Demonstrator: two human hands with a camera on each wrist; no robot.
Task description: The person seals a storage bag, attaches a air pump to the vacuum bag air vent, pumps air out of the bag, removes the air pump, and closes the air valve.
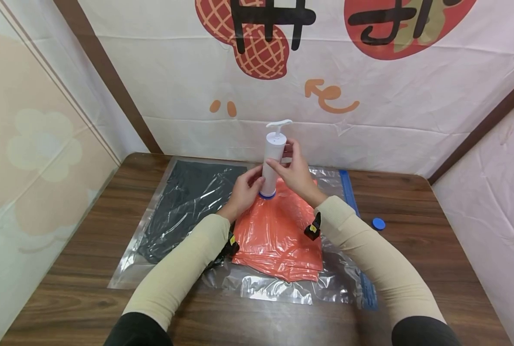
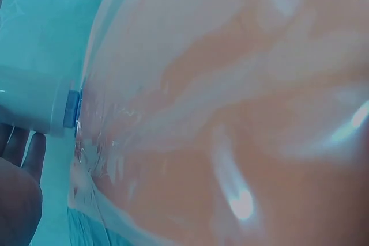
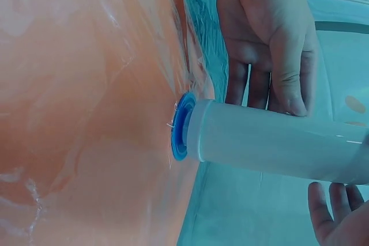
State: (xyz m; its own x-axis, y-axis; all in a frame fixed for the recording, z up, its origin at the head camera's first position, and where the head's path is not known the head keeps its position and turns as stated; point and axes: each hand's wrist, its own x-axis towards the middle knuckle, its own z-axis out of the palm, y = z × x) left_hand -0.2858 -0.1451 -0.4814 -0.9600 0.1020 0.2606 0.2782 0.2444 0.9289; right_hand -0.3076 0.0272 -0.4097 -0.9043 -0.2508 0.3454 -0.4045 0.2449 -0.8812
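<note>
A white hand pump [image 1: 273, 162] with a T-shaped handle [image 1: 279, 124] at its top stands nearly upright in the head view. Its lower end meets a blue valve [image 3: 182, 126] on a clear plastic vacuum bag [image 1: 278, 290]. Under the film lies folded orange-red material [image 1: 278, 240]. My right hand [image 1: 299, 174] grips the pump's upper barrel, thumb in front and fingers behind. Lower down, my left hand [image 1: 245, 190] holds the barrel from the left side between thumb and fingers. In the right wrist view the left thumb rests against the barrel.
Dark folded material [image 1: 188, 206] lies under clear film on the left. A round blue cap [image 1: 378, 224] lies on the wooden table [image 1: 417, 211] at right. The bag's blue strip [image 1: 348, 192] runs beneath the right forearm. A printed cloth wall [image 1: 179, 134] stands behind the table.
</note>
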